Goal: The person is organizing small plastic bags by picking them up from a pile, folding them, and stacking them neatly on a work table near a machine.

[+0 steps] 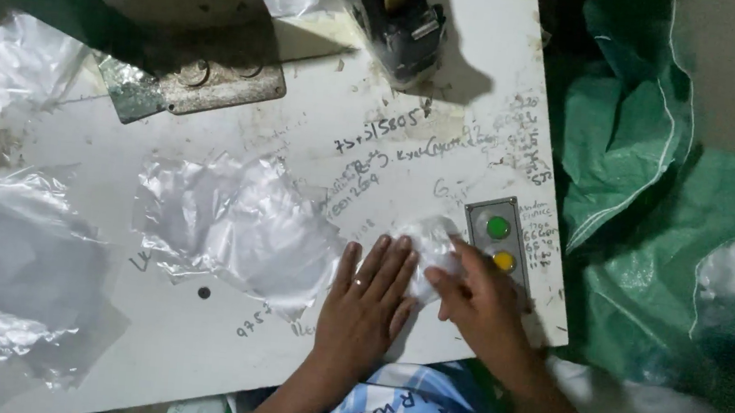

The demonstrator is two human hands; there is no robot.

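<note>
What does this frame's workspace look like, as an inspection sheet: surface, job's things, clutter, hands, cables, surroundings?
Surface: white table, scuffed and scribbled with handwriting.
Job's things: small white crumpled piece under both hands; clear plastic bag lying flat beside them.
Clutter: more clear plastic sheets at the left edge; grey metal plate at the top; dark tape dispenser; grey button box with one green and one yellow button.
Hands: left hand flat, palm down, a ring on one finger; right hand pinching the white piece.
Cables: nothing seen.
Surroundings: green woven sacks on the right, one holding white material.
</note>
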